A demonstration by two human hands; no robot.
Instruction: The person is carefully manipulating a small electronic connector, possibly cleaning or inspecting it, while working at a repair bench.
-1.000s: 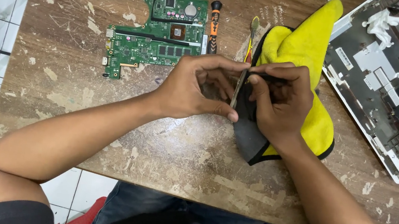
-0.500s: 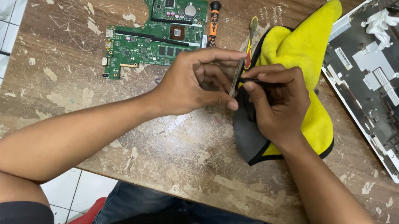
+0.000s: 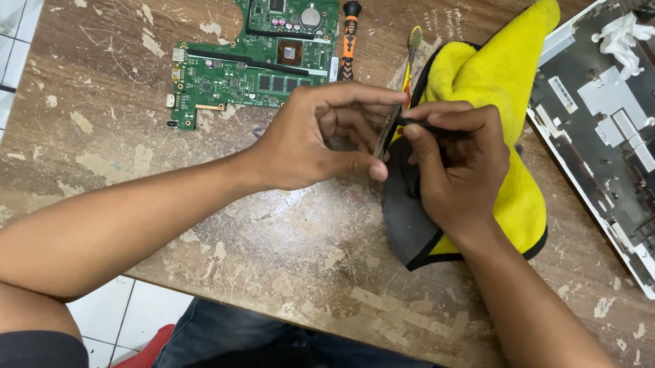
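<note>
Metal strip (image 3: 389,129), thin, flat and dark, stands on edge above the middle of the worktop (image 3: 93,170), pinched between both hands. Left hand (image 3: 317,136) grips it with fingers (image 3: 373,95) curled over the top and the thumb pressed in from below; right hand (image 3: 452,162) holds it from the other side, its fingers (image 3: 430,109) bunched close together against the strip's face. Beneath the right hand lies a soft cloth (image 3: 502,72), yellow on one side and grey on the other, crumpled into a long heap. Just behind the hands rest a toothbrush (image 3: 414,44) and a small screwdriver (image 3: 350,31) with an orange and black handle. A green circuit board (image 3: 255,61), flat and irregular in outline, lies near the left hand. To the right, well apart, sits an opened laptop shell (image 3: 645,141) of white plastic and grey metal. The wooden surface is scratched and flecked with pale patches.
</note>
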